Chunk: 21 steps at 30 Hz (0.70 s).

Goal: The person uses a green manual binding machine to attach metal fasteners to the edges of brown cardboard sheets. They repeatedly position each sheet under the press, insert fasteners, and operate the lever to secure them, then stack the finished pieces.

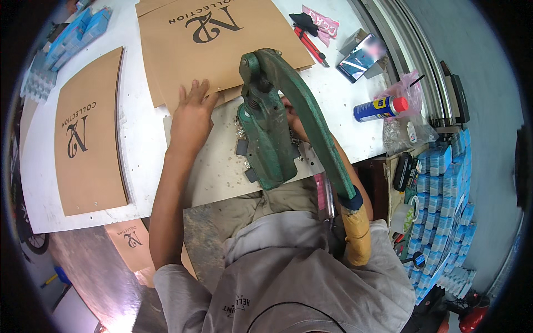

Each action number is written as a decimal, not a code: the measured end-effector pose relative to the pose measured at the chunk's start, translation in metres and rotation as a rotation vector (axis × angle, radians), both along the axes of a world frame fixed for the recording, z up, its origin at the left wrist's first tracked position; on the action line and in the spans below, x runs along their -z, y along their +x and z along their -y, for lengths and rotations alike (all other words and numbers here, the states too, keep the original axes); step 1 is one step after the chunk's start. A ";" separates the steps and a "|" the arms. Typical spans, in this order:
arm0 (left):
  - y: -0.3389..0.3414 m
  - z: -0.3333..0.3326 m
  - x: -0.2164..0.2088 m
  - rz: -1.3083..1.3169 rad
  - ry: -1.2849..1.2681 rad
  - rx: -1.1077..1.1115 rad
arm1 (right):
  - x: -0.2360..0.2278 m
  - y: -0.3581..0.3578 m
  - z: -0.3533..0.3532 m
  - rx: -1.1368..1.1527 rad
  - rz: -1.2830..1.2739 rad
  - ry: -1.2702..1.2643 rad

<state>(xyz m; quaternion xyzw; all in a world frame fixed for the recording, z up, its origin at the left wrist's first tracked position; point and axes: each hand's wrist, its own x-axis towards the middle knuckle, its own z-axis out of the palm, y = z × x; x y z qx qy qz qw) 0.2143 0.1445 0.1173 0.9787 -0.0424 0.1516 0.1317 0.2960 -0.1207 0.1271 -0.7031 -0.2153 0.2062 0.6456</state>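
Observation:
A green metal hand press [272, 139] with a long curved lever stands on the table right in front of me. The lever's end is wrapped in a yellow grip [358, 236] that leans toward my right side. My left hand [192, 114] lies with fingers spread on the near edge of a brown printed cardboard sheet [211, 61], left of the press. That sheet tops a small pile reaching to the press's jaw. Behind the press, on its right, my right hand [297, 123] is mostly hidden, its fingers out of sight. Small metal eyelets [241, 133] lie scattered at the press's base.
A stack of similar brown sheets [94, 127] lies at the left. To the right are a blue spray can with a red cap [380, 109], a phone [361, 58], a red cutter [312, 47] and plastic bags [397, 133]. Blue-white packs [438, 205] are piled at far right.

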 end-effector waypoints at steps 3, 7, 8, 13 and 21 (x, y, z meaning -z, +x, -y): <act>0.001 0.000 0.001 0.004 -0.002 0.004 | 0.006 0.008 -0.013 -0.016 0.479 -0.182; -0.002 0.002 0.000 -0.009 0.003 -0.009 | -0.013 0.011 -0.024 -0.049 0.343 -0.385; -0.002 0.002 0.000 -0.016 0.005 -0.013 | -0.021 0.008 -0.027 -0.044 0.308 -0.374; -0.002 0.001 0.004 0.012 0.024 -0.006 | -0.023 0.009 -0.030 -0.066 0.371 -0.317; 0.000 0.002 0.003 0.007 0.049 -0.028 | -0.012 0.016 -0.025 -0.148 0.400 -0.372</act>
